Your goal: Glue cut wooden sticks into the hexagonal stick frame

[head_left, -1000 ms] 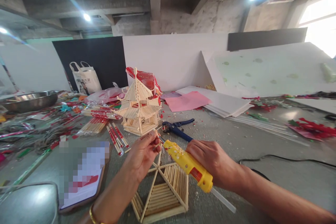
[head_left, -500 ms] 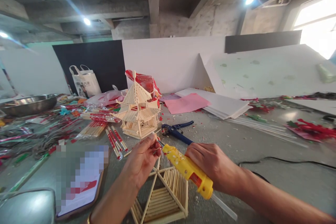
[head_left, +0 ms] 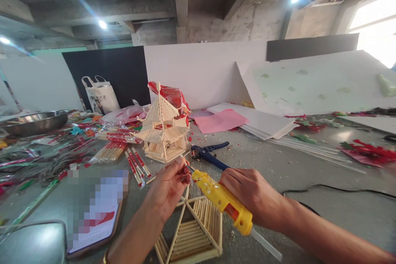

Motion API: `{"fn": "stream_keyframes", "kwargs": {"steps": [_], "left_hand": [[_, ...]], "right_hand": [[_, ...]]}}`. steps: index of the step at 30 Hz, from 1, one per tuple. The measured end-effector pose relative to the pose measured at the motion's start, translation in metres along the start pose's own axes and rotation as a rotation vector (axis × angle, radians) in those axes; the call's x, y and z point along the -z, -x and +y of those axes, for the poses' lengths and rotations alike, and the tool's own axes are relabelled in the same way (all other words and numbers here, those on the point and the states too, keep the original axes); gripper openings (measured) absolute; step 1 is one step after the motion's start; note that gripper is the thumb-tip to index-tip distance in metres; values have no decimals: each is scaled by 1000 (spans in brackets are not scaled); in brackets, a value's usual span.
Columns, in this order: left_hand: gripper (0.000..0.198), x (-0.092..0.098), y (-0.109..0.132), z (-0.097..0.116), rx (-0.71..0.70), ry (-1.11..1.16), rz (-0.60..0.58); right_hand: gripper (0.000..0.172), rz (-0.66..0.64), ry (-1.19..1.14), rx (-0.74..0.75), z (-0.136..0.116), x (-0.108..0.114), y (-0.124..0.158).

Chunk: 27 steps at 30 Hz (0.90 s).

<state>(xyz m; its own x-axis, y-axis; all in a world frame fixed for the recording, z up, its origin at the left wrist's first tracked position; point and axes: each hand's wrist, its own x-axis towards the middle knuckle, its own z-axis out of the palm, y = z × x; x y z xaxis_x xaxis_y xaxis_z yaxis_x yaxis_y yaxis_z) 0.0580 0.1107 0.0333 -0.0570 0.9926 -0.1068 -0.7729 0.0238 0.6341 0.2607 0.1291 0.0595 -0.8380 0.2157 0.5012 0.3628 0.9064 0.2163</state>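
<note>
My right hand [head_left: 243, 187] is wrapped round a yellow hot glue gun [head_left: 216, 194], a clear glue stick [head_left: 266, 244] poking out of its rear. The gun's nozzle points at the fingertips of my left hand [head_left: 168, 185]. Those fingers are pinched on a short wooden stick [head_left: 183, 159], mostly hidden by them. Below both hands lies a hexagonal frame of wooden sticks [head_left: 198, 235], with slats filling some of its triangular sections. Beyond my left hand stands a small pavilion model [head_left: 163, 132] built of the same sticks.
Blue cutting pliers [head_left: 210, 154] lie just beyond my right hand. A phone [head_left: 99, 214] rests at the left, near red-wrapped stick bundles [head_left: 137, 167]. Farther back are pink paper [head_left: 221, 121], white boards [head_left: 266, 126] and a metal bowl [head_left: 37, 123]. A black cord [head_left: 337, 190] runs off right.
Almost nothing differs. The glue gun and my right hand sit very slightly farther right in view; both hands keep their holds.
</note>
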Motion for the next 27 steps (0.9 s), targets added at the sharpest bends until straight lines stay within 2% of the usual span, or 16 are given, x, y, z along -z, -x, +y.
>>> {"fn": "stream_keyframes", "kwargs": {"steps": [17, 21, 24, 27], "left_hand": [[16, 1, 0, 2, 3, -32, -23], [14, 5, -1, 0, 5, -59, -43], [13, 6, 0, -1, 7, -132, -67], [14, 4, 3, 2, 1, -240, -91]], "right_hand": [[18, 1, -2, 3, 1, 0, 2], [17, 39, 15, -19, 3, -1, 3], [16, 95, 39, -56, 11, 2, 6], [18, 132, 130, -143, 32, 5, 10]]}}
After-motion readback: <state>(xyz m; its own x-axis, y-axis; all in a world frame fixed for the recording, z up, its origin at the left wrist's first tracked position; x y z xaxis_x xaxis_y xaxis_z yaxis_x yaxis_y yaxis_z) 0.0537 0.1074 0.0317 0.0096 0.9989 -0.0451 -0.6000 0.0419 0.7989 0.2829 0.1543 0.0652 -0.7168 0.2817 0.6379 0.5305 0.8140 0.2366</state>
